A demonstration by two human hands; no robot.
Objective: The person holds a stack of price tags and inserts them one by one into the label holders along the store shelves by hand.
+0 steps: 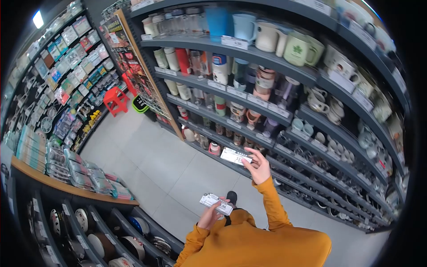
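Observation:
My right hand (259, 168) is raised in front of the shelves and pinches one white price tag (234, 155) between thumb and fingers. The tag has dark printing and faces me; a number starting with 33 shows beside my thumb. Lower and closer to my body, my left hand (209, 218) is closed around a small stack of similar white price tags (212, 201). How many tags are in the stack I cannot tell. Both forearms are in orange sleeves.
A grey shelf unit (275, 111) holds cups, bottles and mugs, with price tags along its edges. At lower left, a rack (66, 218) holds pans and lids beside a wooden-edged ledge with packets (80, 173). A red stool (116, 101) stands in the tiled aisle (155, 164).

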